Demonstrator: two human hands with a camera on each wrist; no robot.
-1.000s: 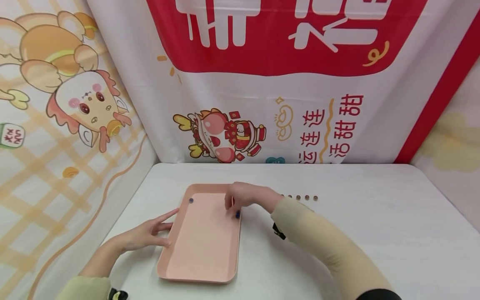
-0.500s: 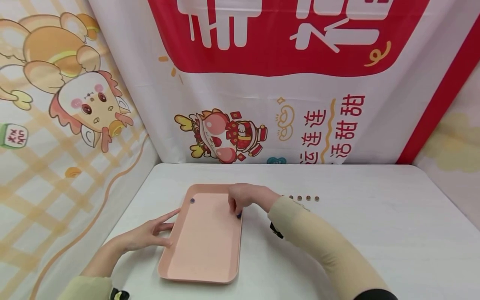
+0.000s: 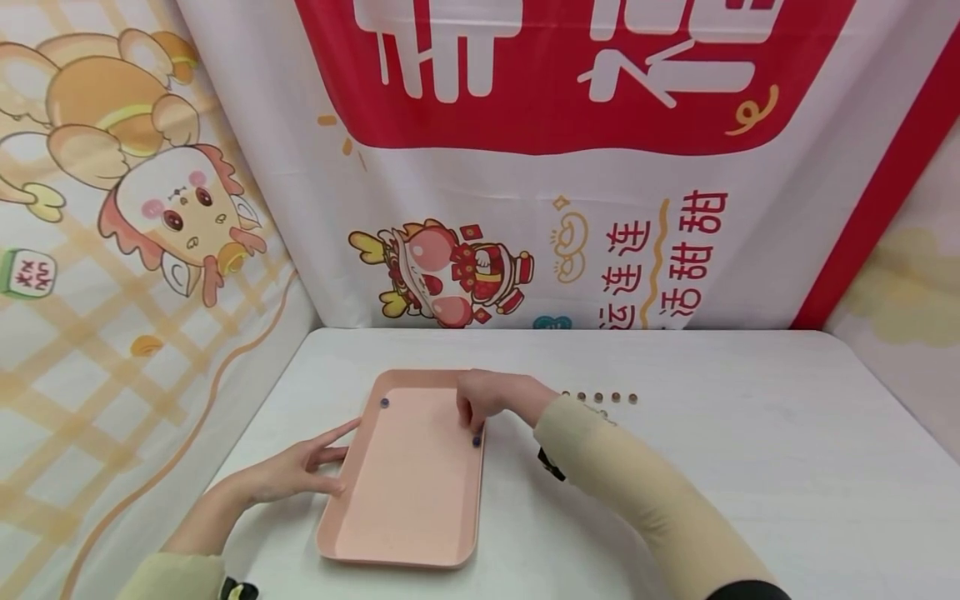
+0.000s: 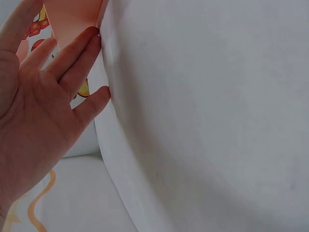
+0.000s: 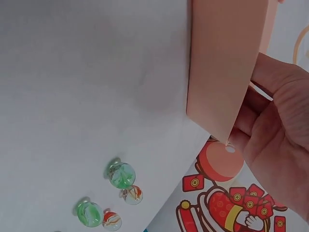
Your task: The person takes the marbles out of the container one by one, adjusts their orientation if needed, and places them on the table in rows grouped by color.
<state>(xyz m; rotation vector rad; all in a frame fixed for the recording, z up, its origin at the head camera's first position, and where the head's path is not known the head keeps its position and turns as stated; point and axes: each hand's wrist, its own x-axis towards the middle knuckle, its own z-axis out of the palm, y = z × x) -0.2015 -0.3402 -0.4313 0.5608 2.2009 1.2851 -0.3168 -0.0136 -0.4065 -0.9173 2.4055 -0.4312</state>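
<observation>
A pink tray point(image 3: 405, 500) lies on the table. My left hand point(image 3: 300, 468) rests at its left side, fingers spread and straight, fingertips on the rim. My right hand point(image 3: 483, 396) reaches over the right wall, its fingers bent down inside the tray. A small dark blue marble point(image 3: 476, 441) shows right at those fingertips, against the right wall. Another blue marble point(image 3: 385, 402) lies in the tray's far left corner. From the right wrist, the tray's outer wall point(image 5: 222, 63) hides the fingertips of the right hand point(image 5: 277, 111); I cannot tell whether they pinch anything.
A row of small round brownish marbles point(image 3: 598, 397) sits on the white table point(image 3: 712, 467), right of the tray. Close up, a green swirled glass marble point(image 5: 121, 175) and an orange swirled one point(image 5: 132, 194) show there. A printed cloth point(image 3: 540, 233) hangs behind the table.
My right hand has shifted slightly right, and its fingertips have lowered toward the tray wall. The dark blue marble there shows a little nearer to me. My left hand has stayed in place.
</observation>
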